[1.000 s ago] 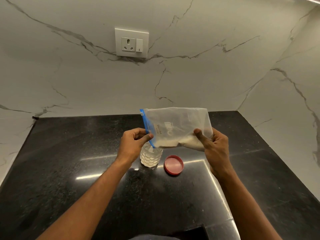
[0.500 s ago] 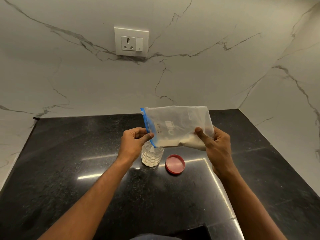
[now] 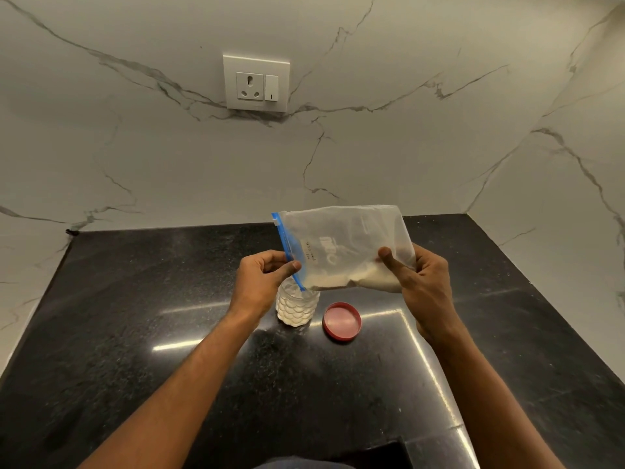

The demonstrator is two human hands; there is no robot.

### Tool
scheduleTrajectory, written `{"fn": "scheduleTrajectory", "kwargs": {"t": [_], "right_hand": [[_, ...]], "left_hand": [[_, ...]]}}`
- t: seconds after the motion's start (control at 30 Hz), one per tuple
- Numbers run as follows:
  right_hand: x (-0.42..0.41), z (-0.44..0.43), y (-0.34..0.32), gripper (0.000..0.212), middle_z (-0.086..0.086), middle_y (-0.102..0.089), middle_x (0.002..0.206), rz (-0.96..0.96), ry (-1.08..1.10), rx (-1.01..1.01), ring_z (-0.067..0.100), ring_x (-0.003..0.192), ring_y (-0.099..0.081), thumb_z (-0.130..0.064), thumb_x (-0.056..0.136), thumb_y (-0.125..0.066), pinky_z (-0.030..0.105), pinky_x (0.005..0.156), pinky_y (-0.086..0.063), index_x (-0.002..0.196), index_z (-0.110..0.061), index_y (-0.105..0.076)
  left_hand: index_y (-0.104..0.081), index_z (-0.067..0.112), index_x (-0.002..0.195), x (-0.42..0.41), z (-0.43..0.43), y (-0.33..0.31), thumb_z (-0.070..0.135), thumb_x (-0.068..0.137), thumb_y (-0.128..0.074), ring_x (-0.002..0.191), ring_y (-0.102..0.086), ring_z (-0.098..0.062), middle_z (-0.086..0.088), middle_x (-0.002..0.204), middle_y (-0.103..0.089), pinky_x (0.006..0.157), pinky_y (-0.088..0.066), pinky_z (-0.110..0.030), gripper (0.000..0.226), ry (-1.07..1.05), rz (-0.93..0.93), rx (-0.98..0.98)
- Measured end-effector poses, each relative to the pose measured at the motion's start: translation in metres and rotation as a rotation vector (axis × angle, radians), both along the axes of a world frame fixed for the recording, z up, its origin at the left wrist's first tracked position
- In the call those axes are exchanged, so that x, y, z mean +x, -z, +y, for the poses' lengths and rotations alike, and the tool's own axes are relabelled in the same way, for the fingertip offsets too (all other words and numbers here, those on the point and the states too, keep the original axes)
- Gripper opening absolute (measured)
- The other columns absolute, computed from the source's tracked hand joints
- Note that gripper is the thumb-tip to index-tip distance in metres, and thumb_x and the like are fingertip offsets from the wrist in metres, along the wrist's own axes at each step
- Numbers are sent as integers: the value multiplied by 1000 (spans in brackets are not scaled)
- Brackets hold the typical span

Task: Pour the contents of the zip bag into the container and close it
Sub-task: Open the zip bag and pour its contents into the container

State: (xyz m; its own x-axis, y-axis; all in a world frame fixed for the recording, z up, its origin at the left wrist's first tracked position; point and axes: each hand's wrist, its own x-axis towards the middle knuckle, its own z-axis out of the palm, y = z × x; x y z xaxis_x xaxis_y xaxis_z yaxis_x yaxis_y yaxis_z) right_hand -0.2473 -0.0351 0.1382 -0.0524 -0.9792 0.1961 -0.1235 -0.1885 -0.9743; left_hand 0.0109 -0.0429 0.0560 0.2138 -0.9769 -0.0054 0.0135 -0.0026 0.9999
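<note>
A clear zip bag [image 3: 341, 247] with a blue zip strip is held sideways over the counter, its zip end pointing down to the left. White grains lie along its lower edge. My left hand [image 3: 262, 280] pinches the zip end just above the mouth of a clear, scale-patterned container [image 3: 297, 308], which holds white grains. My right hand [image 3: 419, 282] grips the bag's closed bottom end, raised slightly higher. A red lid [image 3: 342, 321] lies flat on the counter just right of the container.
The black granite counter [image 3: 169, 333] is bounded by marble walls behind and on the right. A white socket and switch plate [image 3: 256, 83] is on the back wall. A dark cutout edge [image 3: 372, 455] shows at the near counter edge.
Both hands and the bag have barely shifted. The grains in the bag have slid further toward the zip end over the container.
</note>
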Motion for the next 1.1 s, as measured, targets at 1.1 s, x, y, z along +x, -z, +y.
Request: {"fn": "scheduleTrajectory", "kwargs": {"t": [1.1], "right_hand": [[-3,0,-7,21,-9,-79,90,-1,27,-50,14,85,-77,-40,81,-76,25,69,-63,94,-23,-74]], "left_hand": [[-79,14,108,-4,-1,-2,12,93,-77,97,-79,-6,3,104,-83,76,-62,-17,15,17,47,-4]]}}
